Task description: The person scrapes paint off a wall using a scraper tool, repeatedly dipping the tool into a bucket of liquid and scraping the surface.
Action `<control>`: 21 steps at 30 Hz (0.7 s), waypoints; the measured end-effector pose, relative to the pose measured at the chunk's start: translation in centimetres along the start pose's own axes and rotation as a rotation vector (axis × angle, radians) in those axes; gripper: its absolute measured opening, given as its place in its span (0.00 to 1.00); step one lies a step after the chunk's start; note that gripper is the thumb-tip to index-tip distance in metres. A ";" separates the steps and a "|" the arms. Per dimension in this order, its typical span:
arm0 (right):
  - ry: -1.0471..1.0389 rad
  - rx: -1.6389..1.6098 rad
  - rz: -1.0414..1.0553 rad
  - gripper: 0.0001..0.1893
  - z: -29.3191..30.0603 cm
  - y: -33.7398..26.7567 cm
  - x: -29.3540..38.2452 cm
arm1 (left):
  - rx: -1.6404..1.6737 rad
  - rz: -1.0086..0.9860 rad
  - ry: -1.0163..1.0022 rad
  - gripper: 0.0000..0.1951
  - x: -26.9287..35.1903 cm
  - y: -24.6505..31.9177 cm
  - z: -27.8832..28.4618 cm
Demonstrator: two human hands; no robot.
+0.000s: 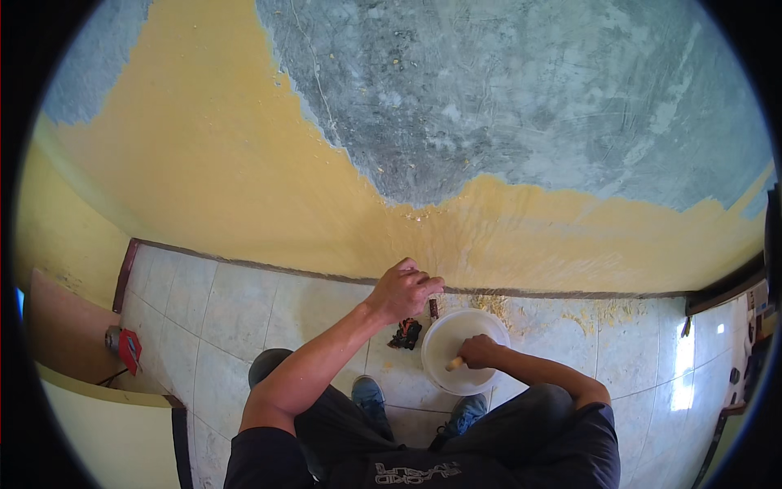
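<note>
My right hand (479,352) is over a round white plastic bucket (429,378), its fingers closed around a tool with a pale wooden handle (454,364). The tool's working end is hidden by the hand, and the contents of the bucket are unclear. My left hand (404,292) is raised in front of the lower wall with its fingers curled; whether anything is in them does not show. Just below its fingertips appears a short dark reddish-brown object (434,308), perhaps a handle. The yellow wall (293,202) has a large grey patch (519,110) where paint is gone.
Paint flakes (492,304) lie on the white tiled floor (238,318) along the wall's base. A black-and-orange bundle (405,334) rests left of the bucket. A red object (129,351) stands by the low partition (116,422) at left. My shoes (369,396) flank the bucket's near side.
</note>
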State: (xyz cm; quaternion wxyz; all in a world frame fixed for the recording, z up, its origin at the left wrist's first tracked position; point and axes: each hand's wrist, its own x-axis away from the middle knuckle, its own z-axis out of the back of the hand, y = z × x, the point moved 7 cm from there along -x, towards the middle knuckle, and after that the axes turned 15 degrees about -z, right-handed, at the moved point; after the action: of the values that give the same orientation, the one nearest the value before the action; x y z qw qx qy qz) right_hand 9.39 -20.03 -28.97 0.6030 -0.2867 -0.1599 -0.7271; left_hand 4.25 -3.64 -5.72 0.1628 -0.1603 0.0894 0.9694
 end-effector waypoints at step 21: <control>1.010 -0.785 0.186 0.04 33.0 0.6 19.6 | -0.050 -0.082 0.647 0.11 -4.1 -0.9 13.1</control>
State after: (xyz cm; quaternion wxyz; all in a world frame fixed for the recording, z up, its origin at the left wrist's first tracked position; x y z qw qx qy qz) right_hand 15.22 -16.42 8.78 0.5146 -0.1209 0.4469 -0.7217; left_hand 4.54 -1.07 7.75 0.1608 -0.4672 0.1063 0.8629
